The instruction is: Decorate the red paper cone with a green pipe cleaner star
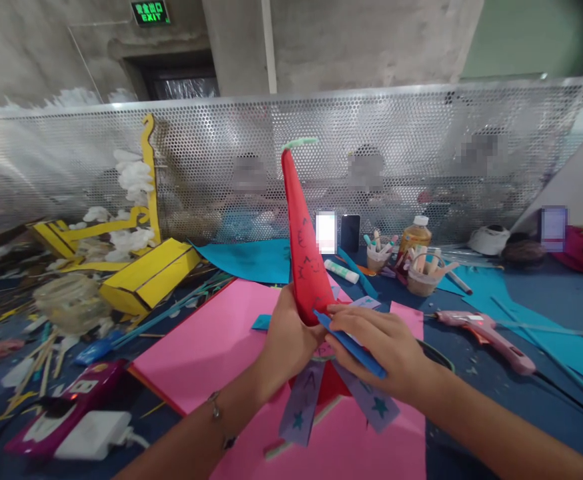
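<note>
My left hand [291,333] is wrapped round the lower part of a tall red paper cone [305,247], which stands tilted with its tip up and to the left. Dark marks are drawn on the cone, and a pale green strip [301,142] sticks out at its tip. In my right hand [381,340] is a blue marker [354,347], its upper end at the cone's lower side. Purple paper strips [300,410] with teal stars hang out below the cone. Pink paper [211,340] lies underneath; my hands hide part of the cone's base.
At right lie a pink hot glue gun [486,333] and blue paper [561,327]. Cups of markers [381,252], a bottle [416,237], a glue stick [341,271] and phones stand behind. A yellow construction [149,277], sticks and a purple power strip [71,407] are at left. Perforated metal screen [196,133] behind.
</note>
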### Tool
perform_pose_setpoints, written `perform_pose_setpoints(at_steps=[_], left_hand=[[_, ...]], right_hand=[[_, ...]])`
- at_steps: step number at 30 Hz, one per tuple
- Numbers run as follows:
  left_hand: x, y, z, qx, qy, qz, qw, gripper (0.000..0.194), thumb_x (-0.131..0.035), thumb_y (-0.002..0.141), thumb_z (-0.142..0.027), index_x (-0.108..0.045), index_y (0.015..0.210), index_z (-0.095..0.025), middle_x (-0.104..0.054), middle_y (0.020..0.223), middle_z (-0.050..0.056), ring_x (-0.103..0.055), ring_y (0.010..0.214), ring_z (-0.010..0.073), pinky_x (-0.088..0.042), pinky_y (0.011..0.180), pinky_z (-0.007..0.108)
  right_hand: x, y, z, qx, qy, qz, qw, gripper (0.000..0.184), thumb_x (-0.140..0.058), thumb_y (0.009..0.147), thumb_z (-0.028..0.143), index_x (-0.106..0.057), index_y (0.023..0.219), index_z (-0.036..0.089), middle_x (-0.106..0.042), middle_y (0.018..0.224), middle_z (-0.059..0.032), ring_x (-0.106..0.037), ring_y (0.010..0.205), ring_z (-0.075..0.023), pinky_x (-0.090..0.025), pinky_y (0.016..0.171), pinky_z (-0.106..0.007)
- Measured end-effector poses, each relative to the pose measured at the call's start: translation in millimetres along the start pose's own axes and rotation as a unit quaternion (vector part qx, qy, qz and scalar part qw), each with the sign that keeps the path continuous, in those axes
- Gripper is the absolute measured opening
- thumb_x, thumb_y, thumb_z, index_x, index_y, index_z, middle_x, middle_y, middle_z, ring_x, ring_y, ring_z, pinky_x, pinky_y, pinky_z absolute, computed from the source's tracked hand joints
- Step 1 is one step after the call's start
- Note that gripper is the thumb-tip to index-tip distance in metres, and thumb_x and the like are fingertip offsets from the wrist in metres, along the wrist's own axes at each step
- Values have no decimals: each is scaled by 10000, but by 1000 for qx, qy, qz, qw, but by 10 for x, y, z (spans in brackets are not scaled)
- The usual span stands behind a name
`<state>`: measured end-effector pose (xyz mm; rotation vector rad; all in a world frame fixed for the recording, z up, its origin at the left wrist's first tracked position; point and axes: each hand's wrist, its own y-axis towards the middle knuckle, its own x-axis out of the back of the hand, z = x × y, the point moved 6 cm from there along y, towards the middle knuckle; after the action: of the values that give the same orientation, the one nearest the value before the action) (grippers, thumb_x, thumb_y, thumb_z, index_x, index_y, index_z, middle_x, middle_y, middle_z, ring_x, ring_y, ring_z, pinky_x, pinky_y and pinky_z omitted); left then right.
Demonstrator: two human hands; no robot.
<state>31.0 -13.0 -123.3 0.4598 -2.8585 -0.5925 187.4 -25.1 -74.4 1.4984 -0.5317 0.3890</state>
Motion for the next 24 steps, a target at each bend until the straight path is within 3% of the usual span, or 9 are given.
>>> perform_pose_setpoints(at_steps=[8,17,24], left_hand=[[-8,-1,-36,-7,-2,1,1000,468,-775,713,-160,-573,1135,-182,-677,1048,64,-650,886,221,-552,790,345],[-13,-16,-2,12,-15,4,1000,528,-818,687,-172,-577,1156,-190,-695,1075,70,-658,867,215,-559,756,333],[-18,-12,43,29,-5,-1,1000,538,-786,691,-150,-563,1177,-200,-704,1093,77,-674,902,240,-566,774,361]], right_hand=[[-20,33,-9,-11,-18,12,1000,110,-577,989,185,-612,1092,193,-789,1000,-101,-790,910,-225,-659,786,-306],[-23,39,7,-25,-23,20,999,150,-553,956,138,-564,1090,207,-774,972,-101,-781,849,-225,-656,743,-317],[-28,24,-30,-39,13,19,999,123,-556,951,135,-560,1042,217,-760,906,-70,-784,922,-235,-657,768,-314]])
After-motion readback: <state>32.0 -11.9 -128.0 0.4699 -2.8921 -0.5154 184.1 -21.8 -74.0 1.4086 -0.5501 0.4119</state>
